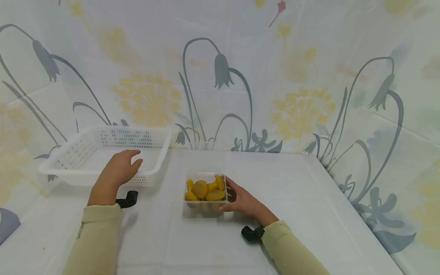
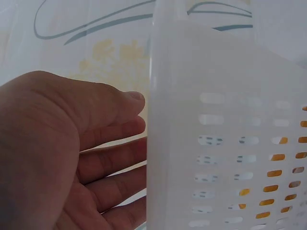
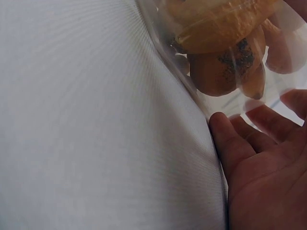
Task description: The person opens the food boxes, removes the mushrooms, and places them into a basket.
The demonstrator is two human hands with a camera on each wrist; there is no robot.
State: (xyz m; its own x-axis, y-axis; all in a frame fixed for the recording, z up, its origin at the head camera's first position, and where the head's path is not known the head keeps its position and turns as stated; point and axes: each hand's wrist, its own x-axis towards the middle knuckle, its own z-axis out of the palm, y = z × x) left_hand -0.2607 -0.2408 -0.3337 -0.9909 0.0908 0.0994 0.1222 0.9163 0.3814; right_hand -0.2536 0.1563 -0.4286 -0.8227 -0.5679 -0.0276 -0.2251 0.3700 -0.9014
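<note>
A clear plastic box [image 1: 204,211] stands on the white table, filled with several yellow mushrooms [image 1: 199,189]. My right hand [image 1: 245,200] rests against the box's right side, thumb low by the front corner and fingers farther back along the wall. In the right wrist view the fingers [image 3: 273,124] touch the clear wall, and dark specks mark one mushroom [image 3: 213,72]. To the left, my left hand [image 1: 120,168] hovers over the near rim of a white slotted basket [image 1: 75,177], fingers relaxed and holding nothing. The basket wall [image 2: 168,120] hides those fingertips in the left wrist view.
A flower-printed sheet [image 1: 220,95] rises behind the table and along its sides. White cloth covers the tabletop [image 1: 203,244]. Dark wrist-worn devices [image 1: 252,233] sit below both hands. Yellow patches show through the basket's slots [image 2: 271,188] in the left wrist view.
</note>
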